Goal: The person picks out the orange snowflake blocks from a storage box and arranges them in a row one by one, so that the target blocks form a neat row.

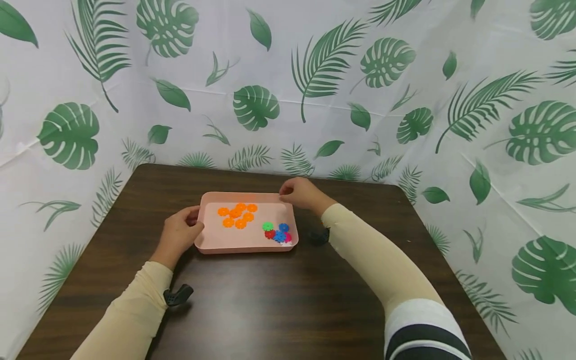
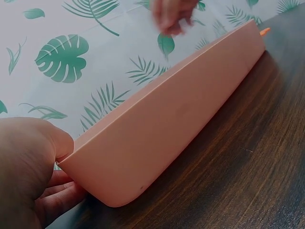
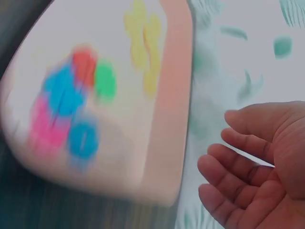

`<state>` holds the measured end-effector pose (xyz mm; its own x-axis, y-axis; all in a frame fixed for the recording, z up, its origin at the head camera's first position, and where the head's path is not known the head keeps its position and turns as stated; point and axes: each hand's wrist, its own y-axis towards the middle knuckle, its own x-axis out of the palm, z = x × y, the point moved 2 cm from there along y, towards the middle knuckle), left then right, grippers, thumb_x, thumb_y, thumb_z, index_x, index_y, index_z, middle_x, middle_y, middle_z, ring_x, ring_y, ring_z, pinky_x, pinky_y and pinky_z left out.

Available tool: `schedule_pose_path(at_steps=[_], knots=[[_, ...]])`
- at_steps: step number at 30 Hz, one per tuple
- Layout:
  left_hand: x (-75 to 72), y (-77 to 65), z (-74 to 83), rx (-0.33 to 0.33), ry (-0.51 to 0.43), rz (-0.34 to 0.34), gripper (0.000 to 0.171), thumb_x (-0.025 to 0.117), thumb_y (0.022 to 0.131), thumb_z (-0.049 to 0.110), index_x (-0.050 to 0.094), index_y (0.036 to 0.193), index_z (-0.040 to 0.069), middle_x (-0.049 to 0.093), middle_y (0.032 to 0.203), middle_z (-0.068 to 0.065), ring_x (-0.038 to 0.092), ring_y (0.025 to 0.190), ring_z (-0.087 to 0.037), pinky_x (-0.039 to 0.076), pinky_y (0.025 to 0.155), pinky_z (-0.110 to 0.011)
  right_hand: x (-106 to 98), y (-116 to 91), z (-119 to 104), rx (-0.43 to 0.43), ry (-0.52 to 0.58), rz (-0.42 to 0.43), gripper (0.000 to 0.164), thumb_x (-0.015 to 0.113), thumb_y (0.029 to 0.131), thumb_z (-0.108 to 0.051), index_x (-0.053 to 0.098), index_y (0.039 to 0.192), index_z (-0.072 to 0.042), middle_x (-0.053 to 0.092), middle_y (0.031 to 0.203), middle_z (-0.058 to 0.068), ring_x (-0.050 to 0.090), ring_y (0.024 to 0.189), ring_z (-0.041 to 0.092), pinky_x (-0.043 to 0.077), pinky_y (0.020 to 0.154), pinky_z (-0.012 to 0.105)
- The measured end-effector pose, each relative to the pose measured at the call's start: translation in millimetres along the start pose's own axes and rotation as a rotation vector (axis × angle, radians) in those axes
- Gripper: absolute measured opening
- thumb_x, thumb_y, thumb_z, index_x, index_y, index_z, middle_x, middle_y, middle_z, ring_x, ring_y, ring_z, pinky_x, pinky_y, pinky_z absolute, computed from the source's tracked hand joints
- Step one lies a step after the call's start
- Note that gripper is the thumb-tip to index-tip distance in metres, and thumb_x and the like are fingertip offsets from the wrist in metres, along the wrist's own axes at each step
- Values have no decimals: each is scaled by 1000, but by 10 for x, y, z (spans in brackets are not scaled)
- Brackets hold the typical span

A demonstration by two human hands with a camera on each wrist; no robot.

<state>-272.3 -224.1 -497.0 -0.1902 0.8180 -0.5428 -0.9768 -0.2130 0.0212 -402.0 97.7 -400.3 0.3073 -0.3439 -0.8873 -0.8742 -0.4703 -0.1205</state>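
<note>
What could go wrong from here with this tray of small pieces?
Only the left hand grips the tray; the right hand holds nothing, so a one-sided lift might tip it. The orange pieces seem loose and could slide into the mixed-colour pile at the right end.

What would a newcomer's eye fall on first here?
Probably the bright orange pieces, grouped left of centre in the pink tray, then the mixed-colour cluster in its near right corner. Behind the table, the green-leafed white backdrop also catches the eye. The left hand grips the tray's left side.
</note>
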Motion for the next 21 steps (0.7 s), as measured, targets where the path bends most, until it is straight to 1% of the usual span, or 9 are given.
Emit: schedule_pose_path(at_steps=[2, 5, 8, 9, 12, 14, 18, 21], knots=[[6, 12, 3, 6, -6, 0, 54, 63, 91, 14, 58, 143, 1, 68, 125, -22, 63, 110, -37, 53, 101, -52, 137, 143, -246, -38, -7, -55, 21, 73, 97, -26, 76, 111, -11, 71, 102, 1, 64, 94, 20, 58, 86, 35], [24, 33, 9, 19, -17, -4, 54, 63, 91, 13, 58, 143, 1, 68, 124, -22, 64, 110, -36, 54, 101, -51, 325, 332, -534, -113, -64, -116, 26, 72, 97, -24, 75, 117, -8, 72, 109, 2, 64, 99, 19, 56, 90, 33], [34, 52, 6, 29, -24, -1, 53, 63, 91, 13, 58, 143, 2, 68, 124, -21, 64, 109, -36, 54, 101, -51, 483, 473, -747, -164, -144, -158, 30, 72, 96, -20, 74, 123, -6, 73, 117, 5, 65, 106, 20, 55, 96, 33], [33, 55, 6, 29, -26, 2, 53, 63, 91, 13, 59, 143, 2, 69, 124, -21, 64, 109, -36, 54, 101, -51, 531, 512, -798, -169, -167, -169, 31, 72, 96, -18, 73, 124, -6, 72, 120, 5, 65, 108, 19, 54, 97, 33], [23, 53, -3, 30, -27, 12, 53, 63, 91, 13, 59, 143, 2, 69, 123, -20, 64, 109, -35, 54, 101, -51, 673, 607, -904, -144, -204, -203, 33, 73, 95, -14, 73, 127, -7, 71, 126, 5, 64, 113, 20, 52, 102, 33], [12, 46, -18, 33, -28, 18, 53, 64, 91, 13, 60, 142, 2, 69, 122, -20, 65, 109, -35, 54, 100, -51, 766, 671, -940, -126, -234, -219, 31, 73, 95, -14, 73, 126, -9, 71, 125, 4, 63, 112, 18, 52, 102, 31], [-25, 30, -63, 43, -30, 34, 51, 64, 90, 11, 61, 140, 2, 71, 120, -20, 67, 107, -34, 55, 98, -49, 930, 789, -964, -89, -286, -235, 27, 77, 92, -13, 75, 119, -14, 72, 114, -1, 62, 101, 16, 53, 96, 26], [-30, 25, -64, 47, -35, 41, 51, 64, 90, 11, 62, 140, 1, 71, 120, -20, 67, 106, -34, 55, 98, -49, 975, 815, -947, -79, -297, -228, 27, 80, 88, -14, 76, 115, -14, 71, 106, -1, 61, 94, 16, 53, 91, 25]])
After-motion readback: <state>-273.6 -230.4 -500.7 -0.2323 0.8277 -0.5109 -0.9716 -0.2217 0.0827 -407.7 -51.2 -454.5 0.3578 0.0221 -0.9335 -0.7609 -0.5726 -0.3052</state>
